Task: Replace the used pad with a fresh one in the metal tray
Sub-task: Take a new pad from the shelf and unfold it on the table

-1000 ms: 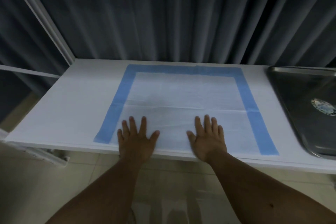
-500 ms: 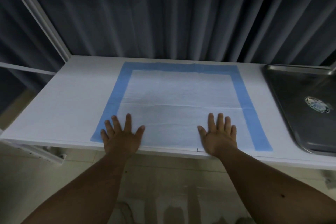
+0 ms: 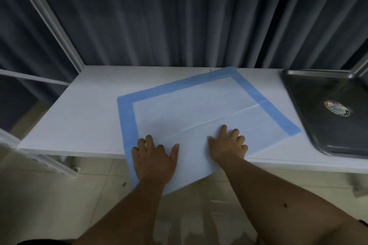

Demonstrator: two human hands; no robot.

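We see the pad [image 3: 199, 109], white with a blue border, lying askew on the white table [image 3: 79, 121], its near corner hanging past the front edge and partly covered by our forearms. Our left hand [image 3: 154, 157] and right hand [image 3: 228, 145] press flat on its near part, fingers spread and gripping nothing. The metal tray [image 3: 310, 105] sits well to the right, apart from the pad and cut off by the frame edge; the round label in it is too blurred to read.
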